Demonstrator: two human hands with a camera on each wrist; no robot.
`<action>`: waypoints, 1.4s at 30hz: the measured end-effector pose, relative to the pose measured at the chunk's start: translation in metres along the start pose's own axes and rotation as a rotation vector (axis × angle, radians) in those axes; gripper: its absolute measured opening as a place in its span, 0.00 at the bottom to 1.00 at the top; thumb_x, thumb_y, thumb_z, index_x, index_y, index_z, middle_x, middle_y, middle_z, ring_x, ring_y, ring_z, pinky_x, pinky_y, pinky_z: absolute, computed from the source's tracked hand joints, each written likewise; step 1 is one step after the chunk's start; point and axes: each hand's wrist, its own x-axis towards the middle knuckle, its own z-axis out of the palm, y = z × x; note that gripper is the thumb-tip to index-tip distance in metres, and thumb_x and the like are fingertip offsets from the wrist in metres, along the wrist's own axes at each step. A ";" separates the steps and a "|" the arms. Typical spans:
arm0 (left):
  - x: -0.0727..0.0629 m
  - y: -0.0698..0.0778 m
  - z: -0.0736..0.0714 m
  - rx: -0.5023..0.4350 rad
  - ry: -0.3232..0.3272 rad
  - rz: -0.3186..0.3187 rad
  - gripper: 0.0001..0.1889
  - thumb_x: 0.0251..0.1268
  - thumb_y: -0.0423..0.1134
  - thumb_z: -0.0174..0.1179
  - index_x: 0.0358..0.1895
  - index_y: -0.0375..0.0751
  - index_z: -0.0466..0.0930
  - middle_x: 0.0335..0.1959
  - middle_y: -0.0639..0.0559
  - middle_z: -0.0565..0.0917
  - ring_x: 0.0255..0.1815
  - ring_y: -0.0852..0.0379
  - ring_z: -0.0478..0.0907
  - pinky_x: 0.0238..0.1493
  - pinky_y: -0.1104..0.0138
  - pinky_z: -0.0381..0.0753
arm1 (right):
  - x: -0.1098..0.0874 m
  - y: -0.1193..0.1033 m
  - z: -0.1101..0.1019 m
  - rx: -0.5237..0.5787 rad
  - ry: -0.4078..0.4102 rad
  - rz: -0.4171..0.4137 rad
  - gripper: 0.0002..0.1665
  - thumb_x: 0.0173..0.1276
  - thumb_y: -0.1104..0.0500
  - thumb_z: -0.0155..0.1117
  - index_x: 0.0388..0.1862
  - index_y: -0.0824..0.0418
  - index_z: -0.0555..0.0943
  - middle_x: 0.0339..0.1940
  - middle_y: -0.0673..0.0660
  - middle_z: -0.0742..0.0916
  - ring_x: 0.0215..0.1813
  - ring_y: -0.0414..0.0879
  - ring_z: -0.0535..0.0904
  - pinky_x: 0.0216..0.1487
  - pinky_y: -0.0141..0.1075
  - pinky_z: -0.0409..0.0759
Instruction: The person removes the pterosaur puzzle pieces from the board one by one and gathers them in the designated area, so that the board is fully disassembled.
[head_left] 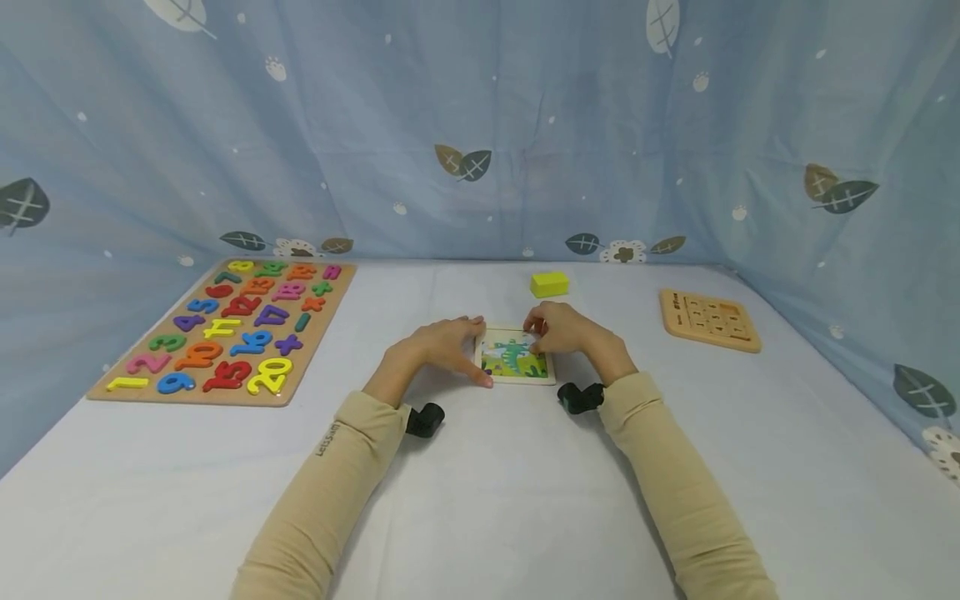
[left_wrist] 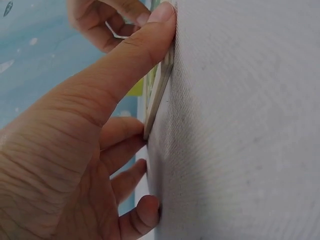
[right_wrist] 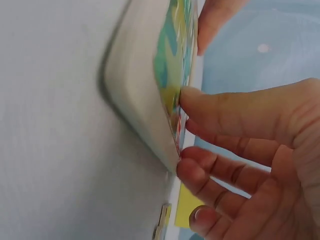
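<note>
A small picture puzzle in a pale wooden frame lies on the white table, its scene showing a green dinosaur. My left hand holds its left side, thumb at the near corner and fingers at the far one. In the left wrist view, the thumb lies over the frame's corner. At the puzzle's far right, my right hand has curled fingers. In the right wrist view, its thumb touches the picture while the fingertips meet the frame's corner; whether they pinch a loose piece I cannot tell.
A yellow block stands behind the puzzle. To the left lies a large board of colourful numbers; a small wooden number board lies at the right. A blue patterned curtain hangs along the table's back edge.
</note>
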 end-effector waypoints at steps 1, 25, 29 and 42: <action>0.000 0.000 0.000 -0.002 -0.001 -0.003 0.55 0.46 0.64 0.69 0.76 0.47 0.52 0.79 0.52 0.50 0.79 0.48 0.48 0.75 0.49 0.54 | 0.000 0.001 0.000 -0.006 0.009 -0.001 0.19 0.60 0.62 0.67 0.50 0.67 0.80 0.43 0.62 0.82 0.42 0.50 0.75 0.45 0.39 0.77; 0.003 0.000 0.001 -0.007 0.003 -0.013 0.55 0.46 0.63 0.70 0.76 0.48 0.52 0.79 0.53 0.50 0.80 0.49 0.46 0.75 0.49 0.53 | -0.002 0.006 0.001 -0.007 0.024 -0.009 0.27 0.60 0.59 0.68 0.57 0.68 0.77 0.47 0.64 0.81 0.43 0.52 0.75 0.45 0.41 0.76; 0.002 0.000 0.001 -0.012 -0.002 -0.011 0.55 0.47 0.63 0.70 0.77 0.47 0.51 0.79 0.53 0.50 0.80 0.49 0.46 0.75 0.49 0.53 | -0.002 0.005 -0.001 -0.045 0.050 -0.021 0.25 0.60 0.58 0.70 0.54 0.66 0.79 0.43 0.61 0.83 0.41 0.50 0.75 0.44 0.39 0.77; 0.000 0.002 -0.001 0.005 0.002 0.003 0.55 0.47 0.63 0.70 0.76 0.45 0.51 0.79 0.51 0.50 0.79 0.48 0.46 0.75 0.48 0.53 | -0.003 -0.003 0.001 -0.131 0.172 -0.036 0.20 0.57 0.57 0.73 0.45 0.66 0.83 0.34 0.57 0.84 0.37 0.47 0.76 0.43 0.40 0.78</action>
